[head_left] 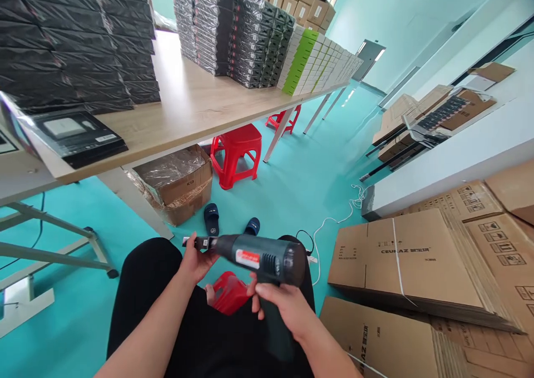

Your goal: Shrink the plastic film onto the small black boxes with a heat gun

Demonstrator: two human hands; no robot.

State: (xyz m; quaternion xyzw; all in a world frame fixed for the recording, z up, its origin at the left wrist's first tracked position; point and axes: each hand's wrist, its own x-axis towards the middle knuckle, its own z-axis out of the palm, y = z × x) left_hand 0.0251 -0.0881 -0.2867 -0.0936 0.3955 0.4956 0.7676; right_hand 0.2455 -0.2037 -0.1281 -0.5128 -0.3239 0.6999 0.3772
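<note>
In the head view my right hand (287,305) is wrapped round the handle of a dark heat gun (267,260) with a red and white label. The gun lies level above my lap, its nozzle pointing left. Closed fingers of my left hand (196,264) grip a small flat black box (202,243) just beyond the nozzle. The near end of that box is close to the nozzle tip; whether they touch, I cannot tell. Below the gun, a piece of red plastic (229,297) shows between my legs.
A wooden table (187,116) carries stacks of wrapped black boxes (79,44), white and green boxes (306,60) and one flat black box (75,136). Underneath are an open carton (187,183) and a red stool (237,150). Cardboard cartons (409,255) stand at right, near a white cable (329,220).
</note>
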